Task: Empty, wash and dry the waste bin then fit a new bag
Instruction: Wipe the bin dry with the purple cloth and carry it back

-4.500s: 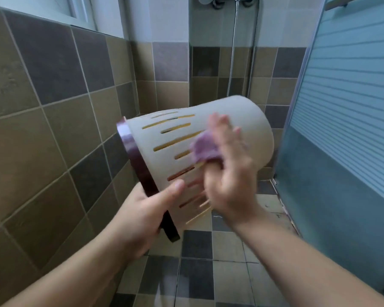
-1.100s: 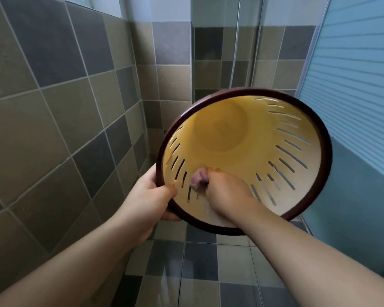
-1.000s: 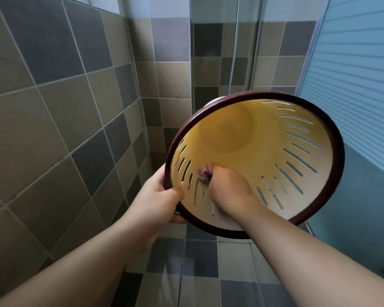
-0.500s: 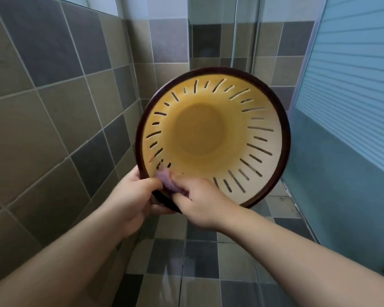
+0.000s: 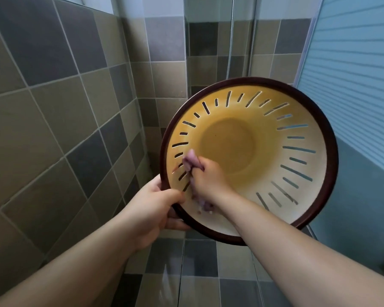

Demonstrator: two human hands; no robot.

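Plastic: we judge the cream slotted plastic waste bin with dark maroon rim (image 5: 297, 138) light, stiff, slightly flexing.
Position: we hold it midair, mouth toward us.
Left hand (image 5: 151, 209): clamps rim at 8 o'clock, the firmest hold.
Right hand (image 5: 206, 176): clenches purple cloth (image 5: 192, 160) inside, at 9 o'clock.

This is a tiled home bathroom, seen at its shower corner. The wall of square ceramic tiles in grey, olive and tan (image 5: 53, 111) runs up the left side and turns a corner behind; the other things are placed from it. Above its top row the surface is plain pale plaster. The floor of the same chequered grey and tan tiles (image 5: 200, 273) meets its foot. Against the back stretch a thin chrome shower hose (image 5: 230, 41) hangs straight down. Opposite, on the right, stands a frosted blue-grey shower screen with horizontal stripes (image 5: 353, 63).
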